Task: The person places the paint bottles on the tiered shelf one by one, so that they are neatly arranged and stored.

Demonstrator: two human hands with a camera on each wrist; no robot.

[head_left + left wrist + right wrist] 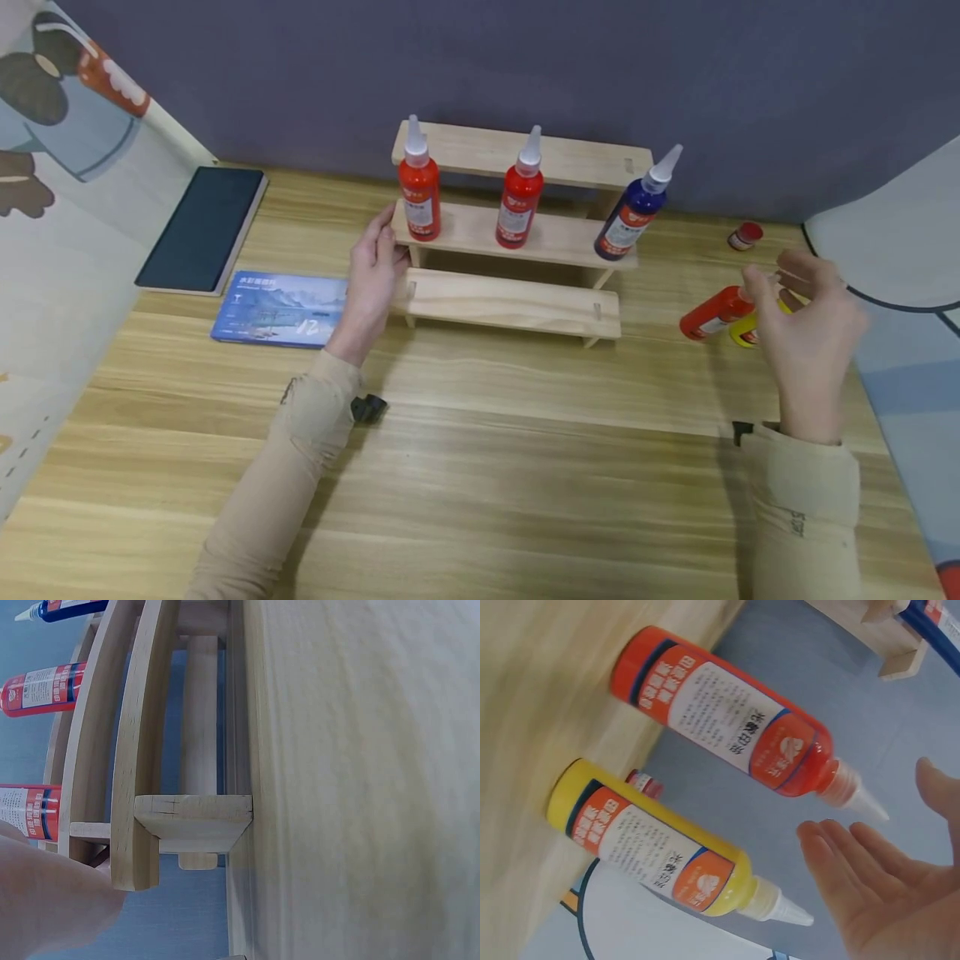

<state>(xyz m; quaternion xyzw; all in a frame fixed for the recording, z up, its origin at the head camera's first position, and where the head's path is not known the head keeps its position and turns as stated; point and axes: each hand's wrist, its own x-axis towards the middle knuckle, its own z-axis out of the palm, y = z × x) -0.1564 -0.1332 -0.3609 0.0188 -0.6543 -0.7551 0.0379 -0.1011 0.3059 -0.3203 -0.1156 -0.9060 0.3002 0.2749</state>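
A three-tier wooden shelf [517, 304] stands mid-table. Two red bottles [420, 196] [519, 204] stand upright on its middle tier, and a blue bottle [628, 218] leans at that tier's right end. My left hand [382, 242] rests with straight fingers against the shelf's left end; the left wrist view shows a fingertip [52, 900] beside the shelf's side piece [191, 817]. My right hand [772, 287] hovers open, holding nothing, just above a red bottle [720, 720] and a yellow bottle [660, 851] lying side by side on the table.
A small red-capped jar [745, 236] sits behind the lying bottles. A dark notebook [202, 229] and a blue printed box [281, 308] lie left of the shelf. Patterned cloth [52, 250] borders the table on both sides. A grey wall stands behind.
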